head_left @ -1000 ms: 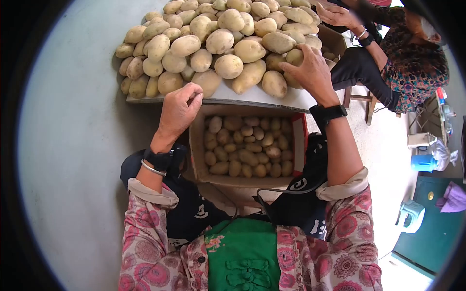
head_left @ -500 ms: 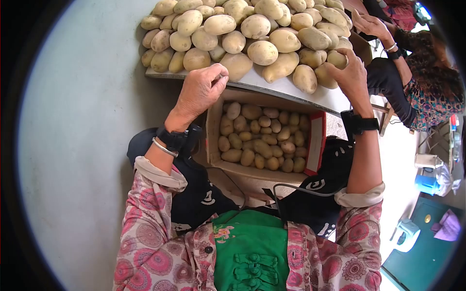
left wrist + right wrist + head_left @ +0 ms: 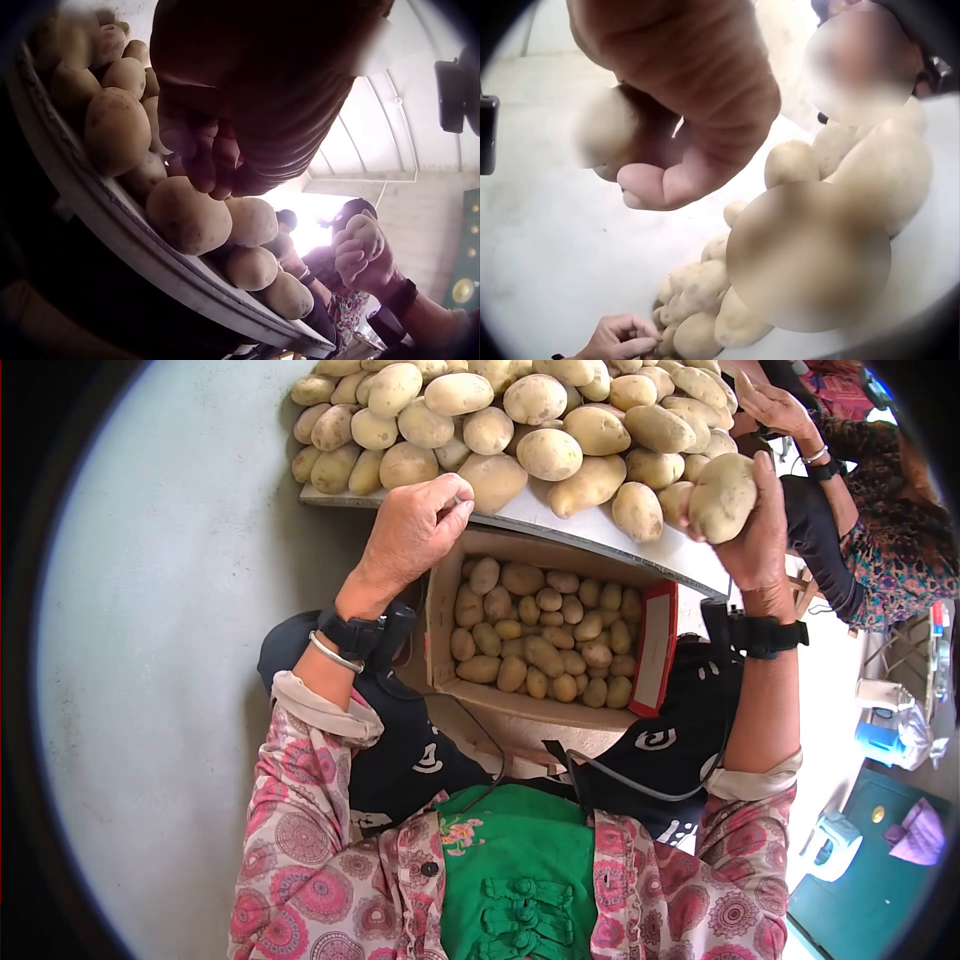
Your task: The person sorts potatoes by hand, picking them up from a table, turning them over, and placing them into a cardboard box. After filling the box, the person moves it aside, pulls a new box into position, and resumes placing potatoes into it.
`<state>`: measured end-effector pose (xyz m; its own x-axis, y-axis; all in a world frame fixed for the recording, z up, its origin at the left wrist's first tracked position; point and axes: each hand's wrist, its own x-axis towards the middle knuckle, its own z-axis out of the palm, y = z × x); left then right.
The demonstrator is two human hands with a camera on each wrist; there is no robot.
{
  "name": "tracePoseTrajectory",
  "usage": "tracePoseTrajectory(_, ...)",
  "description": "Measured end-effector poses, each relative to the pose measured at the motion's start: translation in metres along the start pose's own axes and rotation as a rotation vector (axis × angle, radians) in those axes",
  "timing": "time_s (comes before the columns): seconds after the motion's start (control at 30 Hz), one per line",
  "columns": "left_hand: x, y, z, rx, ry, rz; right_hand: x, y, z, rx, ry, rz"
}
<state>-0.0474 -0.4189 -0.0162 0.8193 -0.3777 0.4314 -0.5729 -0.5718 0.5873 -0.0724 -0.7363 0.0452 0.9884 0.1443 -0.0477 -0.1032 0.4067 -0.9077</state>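
Note:
In the head view my right hand (image 3: 755,550) grips a large pale potato (image 3: 722,498), raised at the right end of the potato pile (image 3: 550,455). The right wrist view shows fingers curled round that potato (image 3: 604,135), partly hidden by the hand. My left hand (image 3: 415,530) hangs over the table's front edge with fingers loosely curled and nothing seen in them. It overlaps the nearest potatoes in this view. From the left wrist view, the left hand (image 3: 255,97) appears close above potatoes along the edge.
An open cardboard box (image 3: 438,625) holding many smaller potatoes (image 3: 545,655) stands below the edge of the table (image 3: 585,532), between the knees. Another person (image 3: 830,510) sits at the right. A cable (image 3: 640,790) crosses the lap.
My right hand has taken hold of a potato at the pile's right end, lifted it and turned it up. The left hand keeps its loose curl. The head view has shifted.

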Motion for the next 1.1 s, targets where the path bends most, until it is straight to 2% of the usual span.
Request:
tracePoseTrajectory(0.07, 0.001, 0.002, 0.001, -0.019, -0.016, -0.028, -0.005, 0.017, 0.011, -0.09, 0.15, 0.013)
tracePoseTrajectory(0.1, 0.0, 0.003, 0.0, -0.037, -0.03, -0.055, -0.015, 0.018, 0.027, -0.262, 0.107, 0.086)
tracePoseTrajectory(0.13, -0.001, 0.003, -0.002, -0.034, -0.028, -0.051, -0.017, 0.029, 0.026, -0.293, 0.026, 0.172)
tracePoseTrajectory(0.17, -0.001, 0.003, -0.002, 0.006, -0.022, -0.01, -0.018, 0.031, 0.027, -0.509, -0.126, 0.206)
tracePoseTrajectory(0.23, 0.003, 0.006, -0.001, 0.063, -0.011, 0.031, -0.018, 0.039, 0.037, -0.645, -0.342, 0.163)
tracePoseTrajectory(0.27, 0.004, 0.004, 0.0, 0.042, -0.006, 0.036, -0.02, 0.066, 0.029, -0.835, -0.244, 0.093)
tracePoseTrajectory(0.3, 0.004, 0.006, 0.0, 0.016, -0.004, 0.004, -0.022, 0.053, 0.045, -0.853, -0.329, 0.304)
tracePoseTrajectory(0.33, 0.003, 0.007, -0.001, -0.007, -0.01, -0.036, -0.024, 0.052, 0.051, -0.772, -0.392, 0.292)
tracePoseTrajectory(0.4, 0.004, 0.007, -0.003, -0.001, -0.025, -0.049, -0.024, 0.059, 0.049, -0.655, -0.323, 0.227)
tracePoseTrajectory(0.53, 0.005, 0.011, -0.001, -0.002, -0.038, -0.067, -0.016, 0.054, 0.042, -0.541, -0.32, 0.173)
tracePoseTrajectory(0.6, 0.004, 0.012, -0.001, -0.007, -0.026, -0.059, -0.012, 0.059, 0.039, -0.531, -0.258, -0.019)
tracePoseTrajectory(0.73, 0.006, 0.01, 0.005, -0.011, -0.044, -0.043, 0.001, 0.045, 0.024, -0.624, -0.169, -0.125)
tracePoseTrajectory(0.8, 0.007, 0.01, 0.004, -0.012, -0.059, -0.042, 0.014, 0.039, 0.007, -0.582, -0.035, -0.305)
tracePoseTrajectory(0.87, 0.006, 0.01, 0.006, 0.04, -0.054, 0.008, 0.024, 0.027, -0.005, -0.628, 0.091, -0.378)
tracePoseTrajectory(0.93, 0.006, 0.016, 0.006, 0.017, -0.055, 0.0, 0.032, 0.02, -0.012, -0.832, 0.294, -0.533)
tracePoseTrajectory(0.97, 0.006, 0.017, 0.006, 0.005, -0.054, -0.003, 0.032, 0.015, -0.014, -0.964, 0.362, -0.505)
tracePoseTrajectory(1.0, 0.006, 0.017, 0.006, -0.008, -0.05, -0.004, 0.035, 0.016, -0.015, -0.962, 0.362, -0.502)
tracePoseTrajectory(1.1, 0.005, 0.016, 0.005, -0.01, -0.046, -0.005, 0.044, 0.016, -0.022, -1.289, 0.33, -0.736)
